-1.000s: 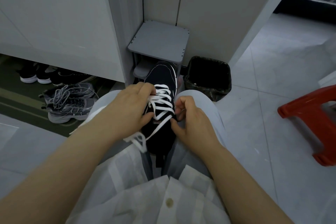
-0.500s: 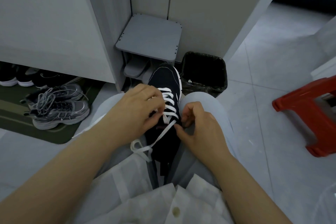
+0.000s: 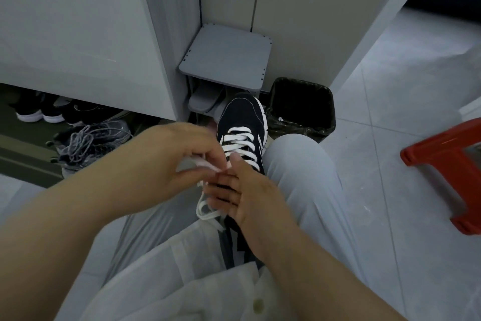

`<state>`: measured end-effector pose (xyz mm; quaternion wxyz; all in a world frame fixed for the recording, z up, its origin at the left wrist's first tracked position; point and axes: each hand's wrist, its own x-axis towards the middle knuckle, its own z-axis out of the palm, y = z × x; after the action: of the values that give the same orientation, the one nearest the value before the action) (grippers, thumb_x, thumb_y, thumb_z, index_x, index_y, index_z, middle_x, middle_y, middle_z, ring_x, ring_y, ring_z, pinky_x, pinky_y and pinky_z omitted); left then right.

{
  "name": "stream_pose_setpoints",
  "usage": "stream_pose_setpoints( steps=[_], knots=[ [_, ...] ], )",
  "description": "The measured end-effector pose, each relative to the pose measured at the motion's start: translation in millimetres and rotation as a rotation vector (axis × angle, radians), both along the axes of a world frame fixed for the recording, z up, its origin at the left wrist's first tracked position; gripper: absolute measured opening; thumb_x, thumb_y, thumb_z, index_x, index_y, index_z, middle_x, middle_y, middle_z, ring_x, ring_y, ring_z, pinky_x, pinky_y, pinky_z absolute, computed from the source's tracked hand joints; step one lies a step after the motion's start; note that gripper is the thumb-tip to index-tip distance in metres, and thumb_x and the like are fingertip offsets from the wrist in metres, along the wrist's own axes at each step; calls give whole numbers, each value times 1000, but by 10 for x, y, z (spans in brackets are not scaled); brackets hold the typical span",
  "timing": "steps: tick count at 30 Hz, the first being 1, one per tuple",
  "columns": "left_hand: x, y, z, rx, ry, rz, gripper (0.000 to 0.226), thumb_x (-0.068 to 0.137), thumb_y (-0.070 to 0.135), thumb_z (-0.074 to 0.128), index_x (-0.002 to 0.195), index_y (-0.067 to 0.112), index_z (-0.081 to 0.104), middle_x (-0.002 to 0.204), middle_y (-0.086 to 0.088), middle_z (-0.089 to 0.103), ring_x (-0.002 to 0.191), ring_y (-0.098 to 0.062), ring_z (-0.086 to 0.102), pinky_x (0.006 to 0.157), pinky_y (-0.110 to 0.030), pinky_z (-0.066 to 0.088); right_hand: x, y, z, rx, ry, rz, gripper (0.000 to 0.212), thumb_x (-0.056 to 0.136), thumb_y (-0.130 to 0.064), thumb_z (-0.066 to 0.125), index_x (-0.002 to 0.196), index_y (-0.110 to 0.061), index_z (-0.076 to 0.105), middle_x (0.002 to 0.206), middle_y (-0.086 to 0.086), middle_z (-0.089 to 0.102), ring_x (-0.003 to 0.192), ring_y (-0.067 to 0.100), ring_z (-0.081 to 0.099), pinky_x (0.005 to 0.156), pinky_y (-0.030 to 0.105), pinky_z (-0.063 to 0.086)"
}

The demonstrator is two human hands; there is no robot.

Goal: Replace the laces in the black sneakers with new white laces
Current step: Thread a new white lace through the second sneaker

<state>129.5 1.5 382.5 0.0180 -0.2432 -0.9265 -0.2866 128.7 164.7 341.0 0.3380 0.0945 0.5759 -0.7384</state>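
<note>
The black sneaker [image 3: 240, 115] lies between the person's knees, with the white lace [image 3: 238, 139] crossed up its front. The left hand [image 3: 166, 162] pinches a loose lace end. The right hand [image 3: 243, 190] lies over the tongue with fairly straight fingers, but through the blur I cannot tell whether it grips anything.

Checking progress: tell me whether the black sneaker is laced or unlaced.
Laced but untied: the white lace crosses the black sneaker in several rows, and its loose ends lie between the left hand and right hand.

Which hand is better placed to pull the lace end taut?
Probably left. The left hand pinches the white lace; the right hand lies across the black sneaker, steadying it.
</note>
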Motion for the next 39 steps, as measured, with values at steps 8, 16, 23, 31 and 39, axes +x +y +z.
stream_pose_setpoints(
  steps=[8, 16, 23, 31, 39],
  knots=[
    [-8, 70, -50, 364, -494, 311, 51, 86, 62, 35, 84, 22, 66, 85, 7, 62, 88, -2, 58, 87, -12, 39, 31, -189, 223, 108, 321, -61, 30, 95, -6, 37, 78, -14, 61, 59, -8, 59, 66, 12, 54, 66, 29, 48],
    [-109, 289, 132, 1231, -995, 453, 23, 90, 20, 46, 76, 7, 58, 62, -5, 65, 62, -13, 65, 63, -24, 56, 7, 3, 398, 296, 687, 285, 25, 96, -12, 43, 75, -10, 56, 48, -20, 46, 49, 0, 43, 53, 16, 34],
    [-106, -64, 0, 911, -739, 645, 24, 92, 14, 48, 71, 7, 58, 37, 7, 31, 35, -5, 31, 44, -17, 39, -279, 678, 349, 397, 802, 281, 21, 90, -10, 56, 82, -24, 70, 57, -20, 56, 54, -2, 46, 56, 9, 33],
    [-101, -659, -181, -75, -441, 558, 38, 78, -5, 61, 89, 31, 57, 80, -1, 59, 75, -19, 58, 65, -25, 43, -383, 769, 174, 490, 790, 295, 16, 89, -15, 58, 82, -21, 71, 51, -17, 50, 51, 0, 41, 52, 10, 32],
    [68, 230, 1, 296, -386, 28, 44, 81, 47, 52, 122, 31, 46, 116, 17, 57, 109, 5, 52, 93, -14, 42, -257, 241, 122, 363, 897, 415, 16, 89, -8, 57, 91, -17, 71, 78, -8, 69, 78, -1, 62, 72, 12, 46]
  ],
)
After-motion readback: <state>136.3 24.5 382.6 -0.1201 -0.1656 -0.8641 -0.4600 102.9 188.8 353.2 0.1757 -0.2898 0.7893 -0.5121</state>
